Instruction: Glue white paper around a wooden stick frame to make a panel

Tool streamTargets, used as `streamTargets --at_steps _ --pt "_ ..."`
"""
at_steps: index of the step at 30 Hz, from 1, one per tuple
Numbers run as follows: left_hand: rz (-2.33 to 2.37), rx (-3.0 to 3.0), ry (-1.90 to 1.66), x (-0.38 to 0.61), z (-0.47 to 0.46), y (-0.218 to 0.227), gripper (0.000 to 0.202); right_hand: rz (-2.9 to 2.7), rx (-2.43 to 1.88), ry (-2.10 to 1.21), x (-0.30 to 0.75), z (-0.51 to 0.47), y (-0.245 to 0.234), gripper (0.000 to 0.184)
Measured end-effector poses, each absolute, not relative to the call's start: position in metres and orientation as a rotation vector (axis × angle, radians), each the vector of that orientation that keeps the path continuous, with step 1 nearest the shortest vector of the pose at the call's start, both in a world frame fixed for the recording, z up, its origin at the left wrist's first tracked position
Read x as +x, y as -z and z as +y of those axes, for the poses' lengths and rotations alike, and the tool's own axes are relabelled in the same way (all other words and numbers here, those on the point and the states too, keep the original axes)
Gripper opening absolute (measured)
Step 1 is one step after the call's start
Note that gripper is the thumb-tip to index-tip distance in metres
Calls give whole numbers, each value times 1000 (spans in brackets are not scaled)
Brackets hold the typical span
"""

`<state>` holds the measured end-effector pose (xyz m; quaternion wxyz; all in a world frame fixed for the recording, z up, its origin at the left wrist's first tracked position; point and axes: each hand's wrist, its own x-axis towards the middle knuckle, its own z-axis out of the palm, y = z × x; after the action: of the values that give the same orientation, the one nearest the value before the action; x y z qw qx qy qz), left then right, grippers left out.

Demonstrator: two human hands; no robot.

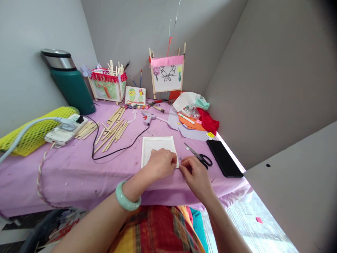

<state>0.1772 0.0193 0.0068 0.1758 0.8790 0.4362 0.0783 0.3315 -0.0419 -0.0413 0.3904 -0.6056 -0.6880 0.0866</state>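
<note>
A white paper panel with a raised frame (157,144) lies flat on the purple tablecloth (79,168) near the front edge. My left hand (161,163), with a green bangle on the wrist, rests curled on the panel's near right part. My right hand (195,174) is beside it, its fingers pinched together at the panel's near right corner. What the fingertips pinch is too small to make out. Scissors (201,157) with black handles lie just right of my right hand.
A black phone (223,158) lies at the right edge. A glue gun (149,118) with a black cord, loose wooden sticks (112,131), a power strip (64,130), a green flask (70,82), two paper lanterns (167,73) and a paper pile (195,112) fill the back.
</note>
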Motion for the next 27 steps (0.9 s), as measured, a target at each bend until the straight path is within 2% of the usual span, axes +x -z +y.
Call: streamTargets --at_steps 5,10,20,27 --pt "1236 2487 -194 178 22 -8 18 -1789 -1773 -352 333 -29 23 11" --pt "1247 2462 -176 179 22 -8 20 -1679 -1653 -449 339 -31 19 11" --pt "1259 2479 -171 180 23 -5 19 -1827 -1429 -149 335 -50 46 14" --pt "1266 2473 -145 180 22 -7 20 -2092 -1378 110 339 -45 41 19"
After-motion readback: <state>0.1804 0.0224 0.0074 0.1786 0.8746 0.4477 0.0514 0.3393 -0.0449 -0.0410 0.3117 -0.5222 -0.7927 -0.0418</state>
